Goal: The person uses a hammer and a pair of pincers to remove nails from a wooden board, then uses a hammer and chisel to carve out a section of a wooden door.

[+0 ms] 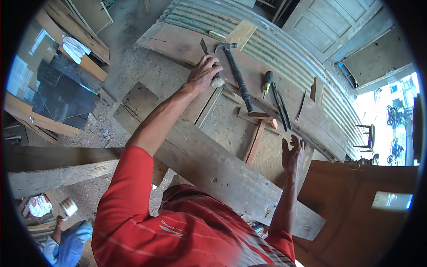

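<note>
My left hand (204, 72) is closed around a chisel (218, 82); its flat blade sticks out past the far side of my fist and the round handle end shows below it. Just right of it, a claw hammer (238, 75) with a dark wrapped handle lies across the edge of a wide plank (178, 44). My right hand (292, 153) is held with fingers apart, nothing in it, near the handles of some dark pincers (281, 107). Beside the pincers lies a screwdriver (268, 80) with a yellow-and-black handle.
A long board (231, 167) crosses in front of me over a wooden frame (255, 142). Corrugated sheets (191, 15) lie behind the plank. At left are a thick beam (62, 173) and dark glossy panels (66, 80); a brown panel (356, 191) stands right. Another person (71, 242) is at lower left.
</note>
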### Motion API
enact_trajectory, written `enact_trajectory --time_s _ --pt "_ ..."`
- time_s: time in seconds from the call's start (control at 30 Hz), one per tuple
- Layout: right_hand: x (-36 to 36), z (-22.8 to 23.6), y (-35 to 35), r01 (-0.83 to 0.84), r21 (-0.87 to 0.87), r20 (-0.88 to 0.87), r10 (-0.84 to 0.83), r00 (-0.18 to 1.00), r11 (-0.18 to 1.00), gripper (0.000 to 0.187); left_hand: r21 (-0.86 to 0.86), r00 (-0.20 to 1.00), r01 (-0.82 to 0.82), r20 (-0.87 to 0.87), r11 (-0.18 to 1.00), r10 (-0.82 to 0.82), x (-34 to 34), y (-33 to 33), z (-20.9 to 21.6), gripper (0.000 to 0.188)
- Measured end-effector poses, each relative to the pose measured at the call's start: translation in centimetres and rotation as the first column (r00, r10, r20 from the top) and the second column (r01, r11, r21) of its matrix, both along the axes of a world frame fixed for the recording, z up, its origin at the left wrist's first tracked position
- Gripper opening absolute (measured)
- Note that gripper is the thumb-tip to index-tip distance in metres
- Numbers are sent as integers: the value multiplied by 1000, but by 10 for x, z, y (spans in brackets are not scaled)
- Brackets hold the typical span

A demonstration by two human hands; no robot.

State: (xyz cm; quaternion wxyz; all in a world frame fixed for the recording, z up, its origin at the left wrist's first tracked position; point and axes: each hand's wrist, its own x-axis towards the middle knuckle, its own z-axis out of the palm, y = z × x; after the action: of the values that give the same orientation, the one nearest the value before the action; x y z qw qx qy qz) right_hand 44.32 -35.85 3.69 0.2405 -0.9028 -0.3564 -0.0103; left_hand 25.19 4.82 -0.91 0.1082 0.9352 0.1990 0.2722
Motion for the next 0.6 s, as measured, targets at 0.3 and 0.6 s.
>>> enact_trajectory --time_s 0.3,0.6 --pt "25 -15 49 -132 -40 143 136 980 990 52 -230 974 -113 -216 967 63 9 42 -24 81" --pt "76 -53 78 -193 -363 269 301 915 912 61 -2 991 -109 -74 994 108 -74 3 -5 58"
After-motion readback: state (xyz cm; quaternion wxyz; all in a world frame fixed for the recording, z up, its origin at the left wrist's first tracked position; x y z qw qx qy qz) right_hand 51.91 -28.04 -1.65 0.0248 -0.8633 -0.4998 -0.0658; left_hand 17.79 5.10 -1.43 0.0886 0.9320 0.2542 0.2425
